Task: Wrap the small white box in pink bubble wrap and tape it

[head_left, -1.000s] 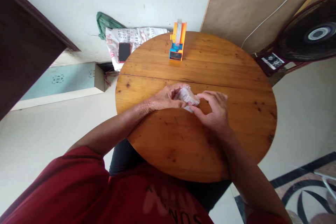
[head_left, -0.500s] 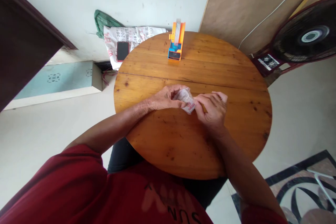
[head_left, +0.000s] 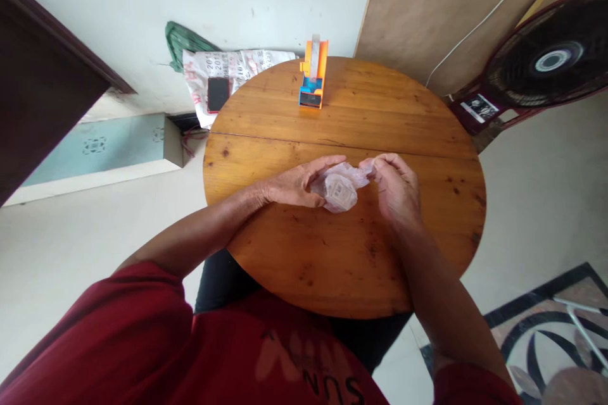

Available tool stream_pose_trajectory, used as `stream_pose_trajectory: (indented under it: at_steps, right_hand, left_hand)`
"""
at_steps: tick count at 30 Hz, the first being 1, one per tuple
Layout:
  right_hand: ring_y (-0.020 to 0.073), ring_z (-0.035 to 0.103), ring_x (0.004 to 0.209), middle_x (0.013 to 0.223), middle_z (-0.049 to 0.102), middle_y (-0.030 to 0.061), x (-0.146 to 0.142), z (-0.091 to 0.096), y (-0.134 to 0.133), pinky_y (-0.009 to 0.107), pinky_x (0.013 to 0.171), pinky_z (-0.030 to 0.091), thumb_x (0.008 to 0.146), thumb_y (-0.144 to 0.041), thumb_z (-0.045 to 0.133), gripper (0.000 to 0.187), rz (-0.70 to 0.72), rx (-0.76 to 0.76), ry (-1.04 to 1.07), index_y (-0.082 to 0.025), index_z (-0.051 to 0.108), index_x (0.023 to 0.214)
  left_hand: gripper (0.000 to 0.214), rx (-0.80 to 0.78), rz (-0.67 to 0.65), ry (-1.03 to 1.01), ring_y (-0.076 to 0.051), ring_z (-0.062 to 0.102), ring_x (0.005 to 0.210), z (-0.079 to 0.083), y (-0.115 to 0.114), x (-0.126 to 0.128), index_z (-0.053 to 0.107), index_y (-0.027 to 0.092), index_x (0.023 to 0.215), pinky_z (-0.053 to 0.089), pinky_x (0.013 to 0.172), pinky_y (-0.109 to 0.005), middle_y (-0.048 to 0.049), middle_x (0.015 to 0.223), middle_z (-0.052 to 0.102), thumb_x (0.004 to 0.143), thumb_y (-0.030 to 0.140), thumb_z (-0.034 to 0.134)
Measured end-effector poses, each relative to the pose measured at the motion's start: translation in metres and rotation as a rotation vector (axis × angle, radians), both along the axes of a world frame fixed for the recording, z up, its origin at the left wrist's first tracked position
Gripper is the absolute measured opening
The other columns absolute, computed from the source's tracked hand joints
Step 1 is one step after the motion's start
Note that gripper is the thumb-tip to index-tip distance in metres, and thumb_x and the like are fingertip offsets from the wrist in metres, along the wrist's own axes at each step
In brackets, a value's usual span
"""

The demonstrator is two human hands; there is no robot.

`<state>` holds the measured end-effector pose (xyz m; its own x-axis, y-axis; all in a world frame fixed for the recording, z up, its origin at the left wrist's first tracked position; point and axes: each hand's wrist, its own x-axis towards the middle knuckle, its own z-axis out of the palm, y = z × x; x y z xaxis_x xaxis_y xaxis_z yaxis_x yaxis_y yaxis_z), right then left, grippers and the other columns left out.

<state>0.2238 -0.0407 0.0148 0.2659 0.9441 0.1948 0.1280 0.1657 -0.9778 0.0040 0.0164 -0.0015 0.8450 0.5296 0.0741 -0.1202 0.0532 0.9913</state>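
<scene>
A small boxy item (head_left: pixel 340 192) with dark print on its face sits inside crinkled, see-through plastic wrap (head_left: pixel 350 172) over the round wooden table. My left hand (head_left: pixel 297 186) cups the bundle from the left, thumb below and fingers above it. A loose end of the wrap stretches out to the right, pinched between the thumb and fingers of my right hand (head_left: pixel 399 185). What exactly the wrapped item is cannot be made out.
The round wooden table (head_left: pixel 294 247) bears an orange and blue tape dispenser (head_left: pixel 312 76) near its far edge. Beyond it, a phone (head_left: pixel 218 95) lies on a printed white sack (head_left: pixel 199 79). A large fan (head_left: pixel 555 54) stands at the right.
My right hand has drawn a flap of the plastic wrap out to the right and slightly away. The printed face of the item now shows, and my left hand has opened a little around the bundle.
</scene>
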Motion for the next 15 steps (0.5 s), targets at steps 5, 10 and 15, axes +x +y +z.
stream_pose_trajectory:
  at_steps: [5,10,15]
  right_hand:
    - [0.0205,0.068,0.078,0.085,0.073,0.0041,0.005,-0.004,0.005,0.038,0.071,0.054,0.089,-0.043,0.057,0.019,-0.019,-0.017,0.006,-0.025,0.054,0.082]
    - [0.0214,0.068,0.079,0.085,0.072,0.0039,0.011,-0.004,0.009,0.039,0.073,0.055,0.086,-0.045,0.059,0.021,-0.035,-0.012,0.101,-0.026,0.051,0.082]
    - [0.0235,0.071,0.083,0.082,0.071,0.0036,0.017,-0.008,0.016,0.042,0.077,0.056,0.086,-0.047,0.058,0.022,-0.063,0.008,0.073,-0.027,0.050,0.081]
  left_hand:
    - [0.092,0.031,-0.031,-0.022,-0.034,0.045,0.143,0.005,0.001,0.000,0.041,0.027,0.151,0.040,0.116,-0.051,-0.0138,0.153,0.048,0.071,0.038,0.085]
    - [0.078,0.021,-0.041,-0.108,-0.036,0.047,0.141,0.018,0.000,0.002,0.054,0.025,0.143,0.040,0.115,-0.051,-0.0154,0.150,0.052,0.075,0.052,0.082]
    - [0.080,-0.071,-0.014,-0.026,-0.032,0.063,0.119,0.010,0.002,0.001,0.043,0.031,0.150,0.052,0.095,-0.044,-0.0129,0.133,0.064,0.081,0.053,0.076]
